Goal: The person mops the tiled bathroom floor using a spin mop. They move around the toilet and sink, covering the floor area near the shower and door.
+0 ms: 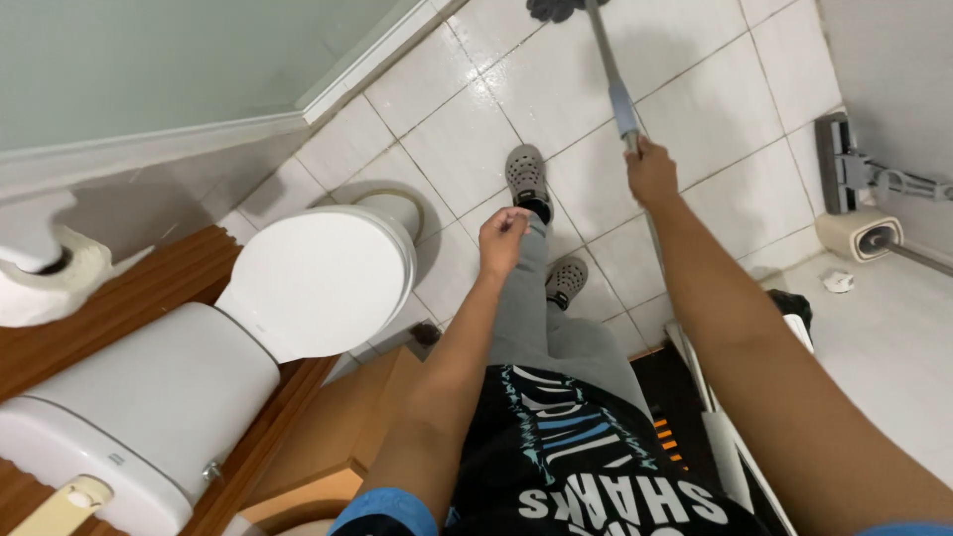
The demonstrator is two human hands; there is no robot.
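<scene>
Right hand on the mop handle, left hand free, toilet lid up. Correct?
Not quite: the toilet lid is shut, not up, as the head view shows. The rest holds: the right hand grips the mop handle, and the left hand holds nothing.

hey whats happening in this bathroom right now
A person stands on a white tiled floor beside a toilet with its lid shut. Their right hand grips the grey handle of a mop, whose dark head reaches the tiles at the top edge of the view. Their left hand hangs loosely curled in front of them, holding nothing that shows. A toilet paper roll sits at the left, and another cleaning tool lies by the right wall.
</scene>
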